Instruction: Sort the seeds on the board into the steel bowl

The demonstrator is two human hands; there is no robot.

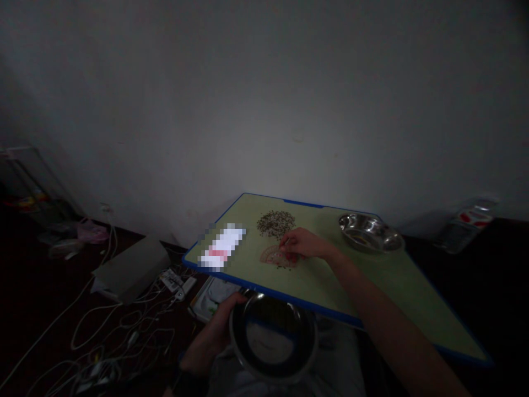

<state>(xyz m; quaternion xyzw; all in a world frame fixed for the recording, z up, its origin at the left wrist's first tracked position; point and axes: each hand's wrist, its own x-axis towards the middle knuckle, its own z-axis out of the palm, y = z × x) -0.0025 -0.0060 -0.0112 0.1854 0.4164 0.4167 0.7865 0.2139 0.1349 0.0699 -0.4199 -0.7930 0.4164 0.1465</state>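
Observation:
My right hand (303,243) reaches over the table with its fingers closed on a clear, red-marked protractor (270,255) near the table surface. Just beyond the protractor lies a spread pile of small dark seed-like grains (276,223). A few more grains (285,268) are scattered on its near side. Below the table's front edge, my left hand (229,310) grips the left rim of a round metal bowl (270,344), which sits over my lap. The bowl's inside is dark and reflective, so I cannot make out its contents.
The green tabletop (330,281) has a blue edge and stands against the wall. A bright, blurred-out phone-like rectangle (223,246) lies on its left; shiny metal bowls (363,231) stand at back right. Cables (136,317), a grey box (132,267) and a plastic bottle (469,223) lie around.

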